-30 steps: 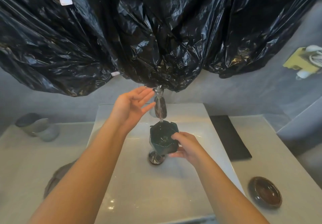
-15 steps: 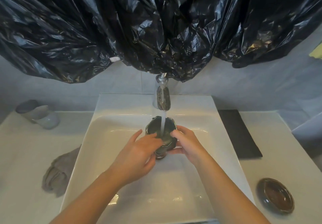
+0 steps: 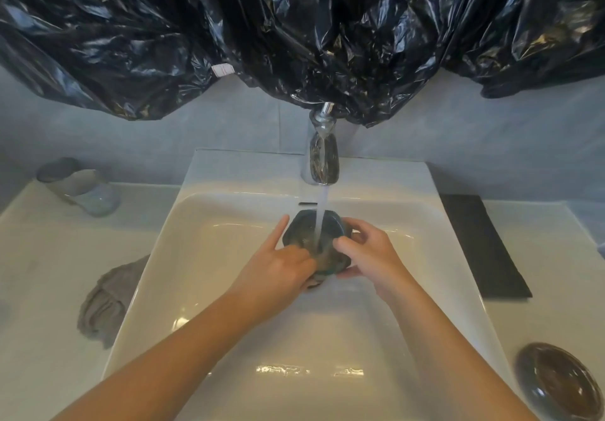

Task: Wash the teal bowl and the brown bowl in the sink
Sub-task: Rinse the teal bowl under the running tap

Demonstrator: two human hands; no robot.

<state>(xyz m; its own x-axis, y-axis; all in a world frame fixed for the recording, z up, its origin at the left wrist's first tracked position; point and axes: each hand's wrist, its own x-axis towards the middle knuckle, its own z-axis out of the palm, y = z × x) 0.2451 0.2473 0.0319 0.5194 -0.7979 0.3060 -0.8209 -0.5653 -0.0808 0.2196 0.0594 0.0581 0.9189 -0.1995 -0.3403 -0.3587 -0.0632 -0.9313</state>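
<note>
a: where was the teal bowl (image 3: 306, 240)?
b: in the sink (image 3: 203, 257) under the tap (image 3: 322, 159), right hand (image 3: 371, 257) gripping it, left hand (image 3: 278, 273) curled over its rim. i figured turning it while rubbing worked best.

Counter (image 3: 42, 273): brown bowl (image 3: 558, 380), black mat (image 3: 483, 245) R; grey cloth (image 3: 108, 303), cup (image 3: 80, 186) L
</note>
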